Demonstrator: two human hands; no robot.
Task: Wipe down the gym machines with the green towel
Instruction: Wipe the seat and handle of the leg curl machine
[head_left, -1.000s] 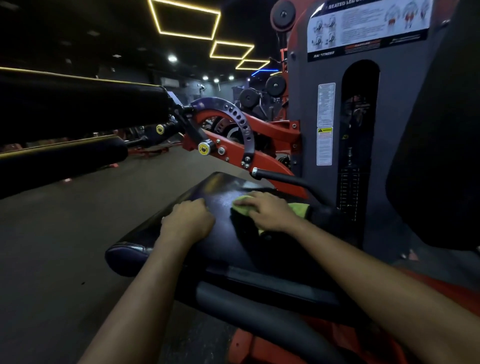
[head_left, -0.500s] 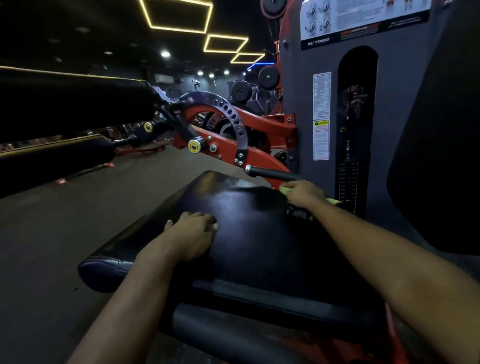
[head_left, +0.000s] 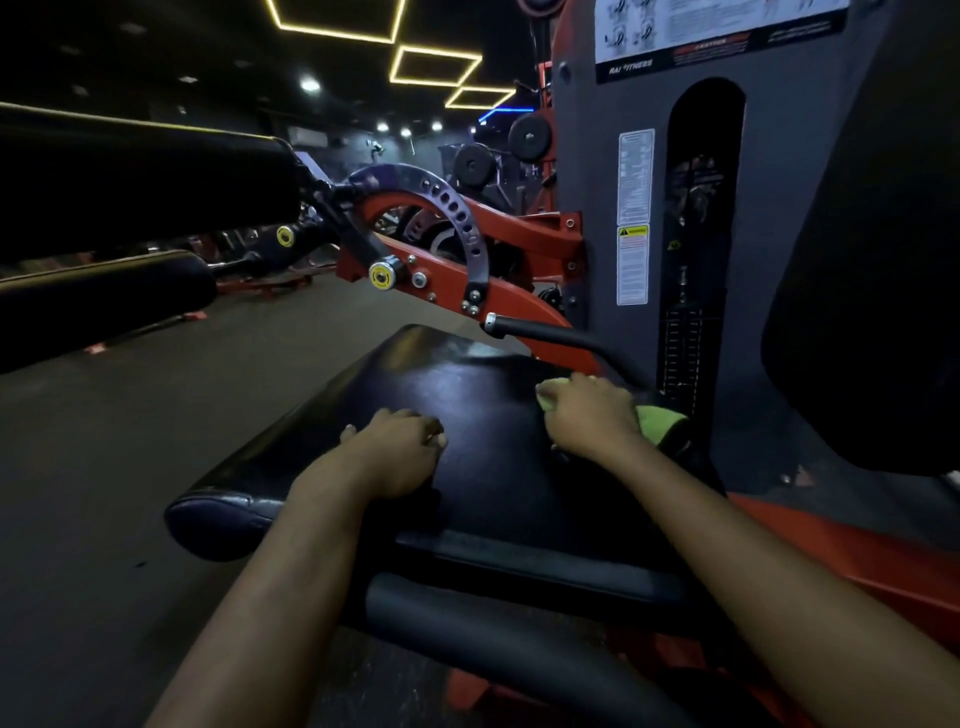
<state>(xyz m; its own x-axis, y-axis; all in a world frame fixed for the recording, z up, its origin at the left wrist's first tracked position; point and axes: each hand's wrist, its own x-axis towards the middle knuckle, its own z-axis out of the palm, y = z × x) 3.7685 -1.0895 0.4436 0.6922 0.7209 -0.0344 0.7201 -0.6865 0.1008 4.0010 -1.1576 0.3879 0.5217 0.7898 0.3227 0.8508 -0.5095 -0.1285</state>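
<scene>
The black padded seat (head_left: 483, 395) of a red and grey leg machine lies in front of me. My right hand (head_left: 592, 415) grips the bunched green towel (head_left: 660, 423) and presses it on the seat's right side, just below the black side handle (head_left: 550, 332). Towel shows in front of the fingers and behind the wrist. My left hand (head_left: 395, 452) rests on the middle of the seat with loosely bent fingers and holds nothing.
Two black roller pads (head_left: 130, 182) stick out at the left on a red pivot arm (head_left: 457, 280). The grey weight-stack housing (head_left: 597, 208) stands right of the seat, with a dark back pad (head_left: 872, 291) beside it. Dark floor (head_left: 156, 415) spreads to the left.
My right hand slid the towel from the seat's middle out to its far right edge by the handle, then a little back toward me. My left hand stayed on the seat.
</scene>
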